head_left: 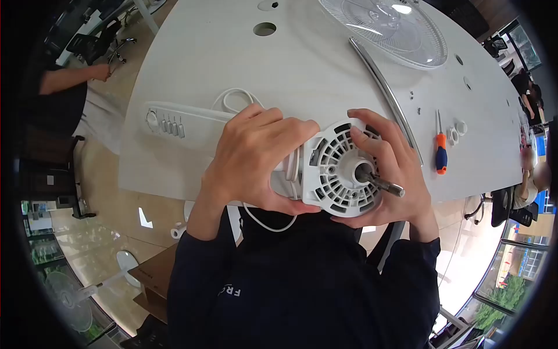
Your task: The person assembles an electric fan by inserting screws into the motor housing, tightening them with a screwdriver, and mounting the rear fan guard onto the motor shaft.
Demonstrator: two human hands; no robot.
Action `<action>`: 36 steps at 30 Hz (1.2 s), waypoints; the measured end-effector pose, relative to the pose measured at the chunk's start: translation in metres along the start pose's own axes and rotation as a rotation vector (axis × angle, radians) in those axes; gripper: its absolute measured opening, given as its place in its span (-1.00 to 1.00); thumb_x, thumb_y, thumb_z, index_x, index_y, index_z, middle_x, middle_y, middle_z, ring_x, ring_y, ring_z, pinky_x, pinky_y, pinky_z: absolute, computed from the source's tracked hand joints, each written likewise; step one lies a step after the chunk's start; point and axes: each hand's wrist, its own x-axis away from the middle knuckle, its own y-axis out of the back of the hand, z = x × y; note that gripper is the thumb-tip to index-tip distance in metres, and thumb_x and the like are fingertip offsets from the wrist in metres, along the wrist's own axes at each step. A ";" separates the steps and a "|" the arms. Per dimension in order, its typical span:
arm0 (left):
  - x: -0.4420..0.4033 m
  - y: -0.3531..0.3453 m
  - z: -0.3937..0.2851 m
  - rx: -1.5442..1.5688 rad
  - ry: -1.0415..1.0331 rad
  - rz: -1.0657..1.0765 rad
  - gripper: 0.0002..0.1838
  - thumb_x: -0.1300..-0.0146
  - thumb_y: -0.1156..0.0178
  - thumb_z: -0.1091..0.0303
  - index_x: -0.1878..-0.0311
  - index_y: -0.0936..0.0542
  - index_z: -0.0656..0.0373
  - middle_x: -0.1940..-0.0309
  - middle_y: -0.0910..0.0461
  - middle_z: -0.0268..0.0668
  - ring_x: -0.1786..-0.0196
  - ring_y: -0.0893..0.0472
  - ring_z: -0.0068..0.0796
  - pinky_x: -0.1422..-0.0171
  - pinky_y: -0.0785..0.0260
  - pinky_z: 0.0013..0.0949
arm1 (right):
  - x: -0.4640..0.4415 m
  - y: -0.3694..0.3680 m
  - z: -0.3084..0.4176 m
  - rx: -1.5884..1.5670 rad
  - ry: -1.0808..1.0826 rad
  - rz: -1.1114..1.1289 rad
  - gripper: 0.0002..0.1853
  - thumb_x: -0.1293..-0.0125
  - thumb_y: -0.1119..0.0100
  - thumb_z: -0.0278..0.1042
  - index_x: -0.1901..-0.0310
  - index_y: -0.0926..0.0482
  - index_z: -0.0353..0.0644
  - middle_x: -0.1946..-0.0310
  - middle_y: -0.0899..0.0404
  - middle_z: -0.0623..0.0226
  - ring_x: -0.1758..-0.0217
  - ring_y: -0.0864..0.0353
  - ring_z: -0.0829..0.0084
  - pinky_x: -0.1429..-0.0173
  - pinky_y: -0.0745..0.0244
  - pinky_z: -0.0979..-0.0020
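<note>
Both my hands are wrapped round a white fan motor housing (327, 195), held over the table's near edge. Its round slotted face and metal shaft (381, 182) point up toward me. My left hand (247, 160) is closed on the housing's left side, by the neck joint. My right hand (398, 168) curls round the right rim, thumb near the shaft. To the left stretches a white fan stand column (192, 110) with a knob and several push buttons; my left hand hides where it meets the housing. A white cord (267, 225) loops below.
A clear fan grille (395, 29) lies at the back of the white table (192, 52). A metal tube (383, 87), an orange-and-blue screwdriver (441, 148), small white caps (456, 132) and screws (419, 110) lie to the right. A person's arm (72, 77) shows at the left.
</note>
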 end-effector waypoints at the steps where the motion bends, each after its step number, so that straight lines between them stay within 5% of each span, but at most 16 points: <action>1: 0.002 0.000 0.000 0.009 0.014 0.013 -0.08 0.29 -0.62 -0.37 -0.04 -0.65 0.15 0.33 -0.67 -0.35 0.36 -0.59 -0.30 0.16 -0.32 -0.22 | 0.000 -0.001 0.001 -0.004 -0.003 -0.009 0.06 0.26 -0.75 0.03 -0.32 -0.47 -0.31 -0.35 -0.48 -0.11 -0.20 -0.64 -0.09 -0.07 -0.68 0.09; 2: 0.002 -0.001 0.001 0.017 0.027 0.026 -0.05 0.41 -0.67 -0.30 -0.02 -0.67 0.18 0.22 -0.73 -0.31 0.34 -0.61 -0.27 0.17 -0.28 -0.20 | 0.000 -0.001 0.001 -0.006 -0.005 -0.019 0.07 0.27 -0.76 0.02 -0.31 -0.47 -0.31 -0.34 -0.48 -0.11 -0.20 -0.64 -0.09 -0.04 -0.69 0.10; 12: 0.001 0.001 0.000 0.010 0.005 0.010 -0.04 0.45 -0.68 -0.31 0.00 -0.66 0.20 0.25 -0.73 -0.31 0.36 -0.61 -0.27 0.18 -0.27 -0.21 | 0.001 -0.003 0.002 -0.042 -0.007 -0.034 0.12 0.30 -0.78 0.08 -0.32 -0.46 -0.32 -0.38 -0.46 -0.14 -0.25 -0.61 -0.15 -0.13 -0.67 0.08; 16: -0.001 0.002 -0.001 0.000 -0.014 -0.004 -0.07 0.32 -0.63 -0.37 0.00 -0.66 0.19 0.31 -0.69 -0.34 0.36 -0.59 -0.31 0.16 -0.30 -0.22 | 0.009 0.010 -0.010 -0.201 0.022 0.002 0.33 0.31 -0.80 0.27 -0.48 -0.37 -0.33 -0.52 -0.33 -0.25 -0.53 -0.39 -0.23 -0.49 -0.41 -0.04; 19: 0.000 -0.001 0.001 -0.009 -0.034 -0.020 -0.09 0.19 -0.58 -0.45 0.00 -0.65 0.18 0.31 -0.67 -0.38 0.35 -0.58 -0.35 0.16 -0.31 -0.24 | 0.037 0.034 -0.064 -0.353 -0.014 -0.139 0.25 0.14 -0.73 0.32 -0.51 -0.42 -0.33 -0.58 -0.27 -0.26 -0.65 -0.27 -0.16 -0.65 -0.14 -0.04; 21: 0.002 -0.002 0.003 -0.018 -0.048 -0.031 -0.05 0.19 -0.55 -0.51 0.01 -0.65 0.20 0.26 -0.70 -0.35 0.34 -0.59 -0.34 0.16 -0.32 -0.24 | 0.053 0.044 -0.092 -0.049 -0.388 -0.389 -0.49 -0.34 -0.43 -0.19 -0.26 -0.69 -0.25 -0.28 -0.69 0.09 -0.39 -0.63 0.17 -0.48 -0.40 0.13; 22: 0.002 -0.002 0.004 -0.016 -0.060 -0.035 -0.05 0.19 -0.55 -0.51 0.01 -0.65 0.20 0.26 -0.70 -0.35 0.34 -0.59 -0.34 0.16 -0.32 -0.24 | 0.059 0.044 -0.112 0.059 -0.555 -0.458 -0.64 -0.40 -0.34 -0.32 -0.17 -0.75 -0.23 -0.06 -0.81 0.25 -0.14 -0.75 0.37 -0.23 -0.58 0.25; 24: 0.003 -0.002 0.004 -0.032 -0.040 -0.009 -0.01 0.20 -0.53 -0.56 0.01 -0.65 0.21 0.22 -0.71 -0.33 0.33 -0.61 -0.33 0.15 -0.33 -0.23 | 0.068 0.047 -0.141 0.166 -0.867 -0.409 -0.67 -0.37 -0.39 -0.26 -0.08 -0.80 -0.23 0.15 -0.84 0.24 0.12 -0.80 0.35 -0.02 -0.65 0.26; 27: 0.003 -0.003 0.004 -0.036 -0.044 -0.021 -0.01 0.21 -0.54 -0.56 0.01 -0.66 0.21 0.23 -0.71 -0.33 0.32 -0.61 -0.33 0.14 -0.34 -0.22 | 0.076 0.042 -0.171 0.377 -0.922 -0.178 -0.67 -0.33 -0.41 -0.26 -0.02 -0.80 -0.28 0.23 -0.83 0.14 0.23 -0.79 0.22 0.07 -0.66 0.21; 36: 0.003 -0.004 0.003 -0.026 -0.041 -0.033 -0.03 0.21 -0.56 -0.52 0.00 -0.65 0.20 0.31 -0.66 -0.36 0.35 -0.59 -0.35 0.11 -0.35 -0.23 | 0.072 0.019 -0.184 0.447 -0.966 -0.210 -0.81 -0.30 -0.35 -0.38 0.16 -0.80 -0.32 0.31 -0.79 0.00 0.23 -0.79 0.00 0.06 -0.66 0.15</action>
